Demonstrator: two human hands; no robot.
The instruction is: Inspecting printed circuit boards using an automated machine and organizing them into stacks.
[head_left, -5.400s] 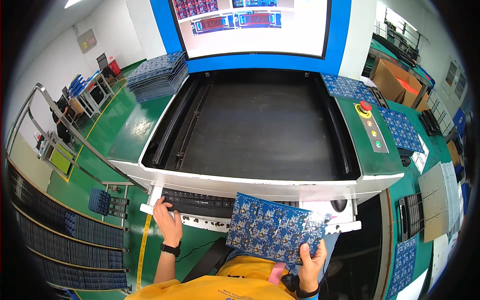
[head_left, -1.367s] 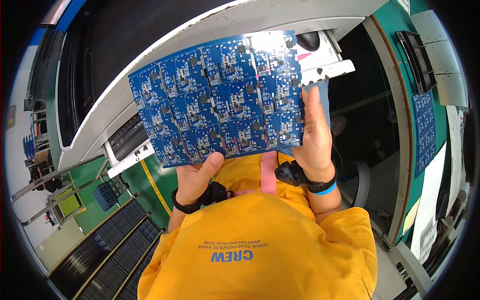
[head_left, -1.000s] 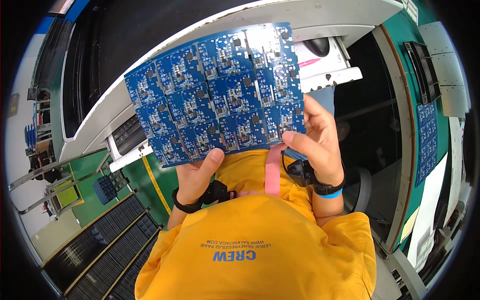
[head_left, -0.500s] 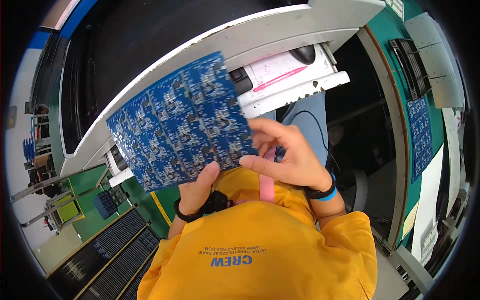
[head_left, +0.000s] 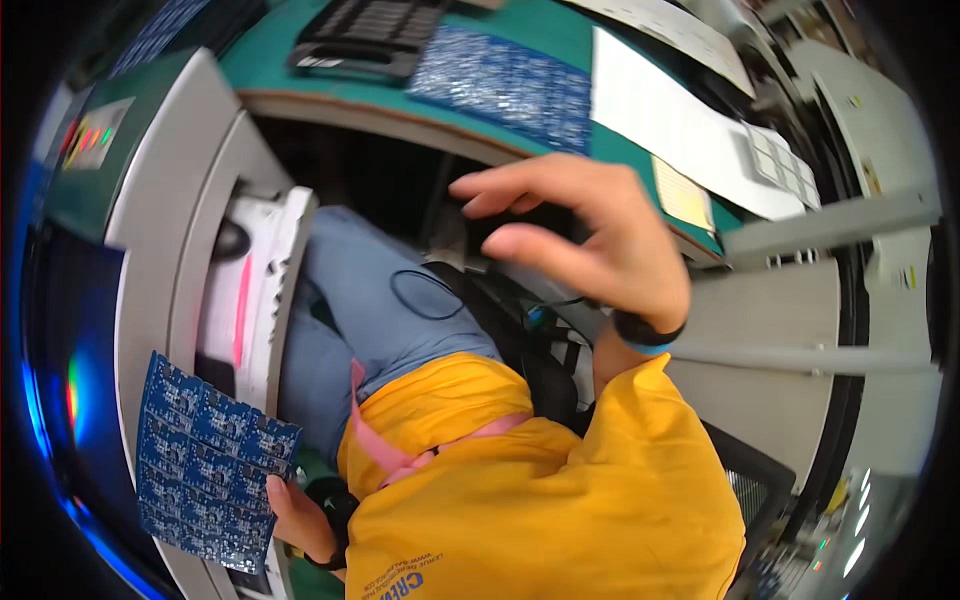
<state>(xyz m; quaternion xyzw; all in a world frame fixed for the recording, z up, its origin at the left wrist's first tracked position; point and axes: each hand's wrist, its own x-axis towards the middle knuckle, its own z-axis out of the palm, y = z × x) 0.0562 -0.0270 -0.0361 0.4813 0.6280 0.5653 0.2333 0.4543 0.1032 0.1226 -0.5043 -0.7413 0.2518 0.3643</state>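
Observation:
A blue circuit board panel [head_left: 210, 455], covered with rows of small components, is at the lower left. My left hand [head_left: 300, 515] grips its right edge, thumb on top; the fingers beneath are hidden. My right hand [head_left: 600, 235] is raised in the middle, empty, with thumb and fingers apart. Just beyond it, a second blue circuit board panel [head_left: 505, 85] lies on the green table [head_left: 270, 55]. My right hand does not appear to touch that panel. Beside it on the left rests a black slotted rack [head_left: 365, 38].
White paper sheets [head_left: 690, 130] and a yellowish lined sheet [head_left: 683, 193] lie on the table's right part. A white drawer tray [head_left: 222, 310] at left carries a black mouse [head_left: 231, 240] and a pink pen-like strip [head_left: 242, 310]. A grey rail [head_left: 830, 235] crosses at right.
My view has swung right toward the green table. My right hand has let go of the first panel and reached out toward the table. My left hand still holds that panel, now at lower left.

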